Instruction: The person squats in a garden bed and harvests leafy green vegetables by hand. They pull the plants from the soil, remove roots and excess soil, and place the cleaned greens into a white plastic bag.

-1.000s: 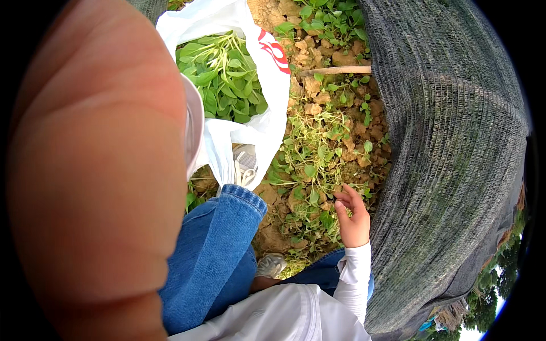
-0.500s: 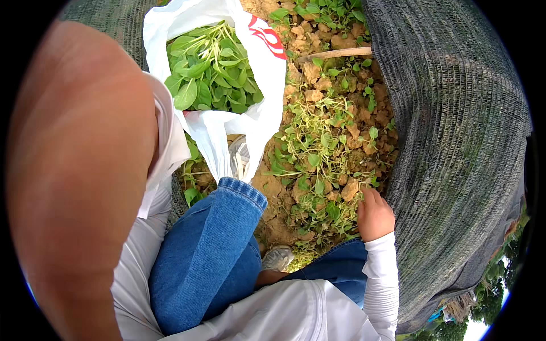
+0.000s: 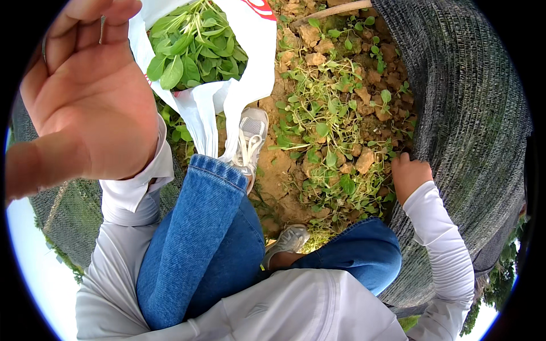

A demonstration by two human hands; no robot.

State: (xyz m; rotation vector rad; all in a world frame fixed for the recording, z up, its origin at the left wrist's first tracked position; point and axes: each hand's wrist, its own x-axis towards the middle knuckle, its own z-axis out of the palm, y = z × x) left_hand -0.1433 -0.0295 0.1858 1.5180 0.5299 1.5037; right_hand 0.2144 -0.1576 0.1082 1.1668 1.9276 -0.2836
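My left hand (image 3: 94, 105) is raised close to the camera, palm showing and fingers apart, with nothing in it. Beyond it stands a white plastic bag (image 3: 259, 62), its mouth wide, filled with picked leafy greens (image 3: 193, 48). My right hand (image 3: 410, 177) is low at the right side of the soil bed, beside the edge of the dark shade netting (image 3: 472, 131). Its fingers are curled down, and what they hold, if anything, is hidden. Small green seedlings (image 3: 324, 131) and pale, limp stems lie just left of that hand.
Brown clods of soil (image 3: 365, 161) fill the bed between bag and netting. A pale curved stick (image 3: 335, 11) crosses its far end. My shoes (image 3: 250, 139) stand on bare earth, one next to the bag's handles. More netting (image 3: 74, 221) lies at the left.
My left hand has turned from a blurred shape to an open palm, higher up. My right hand has shifted right and slightly farther, to the netting's edge. The whole view has tilted.
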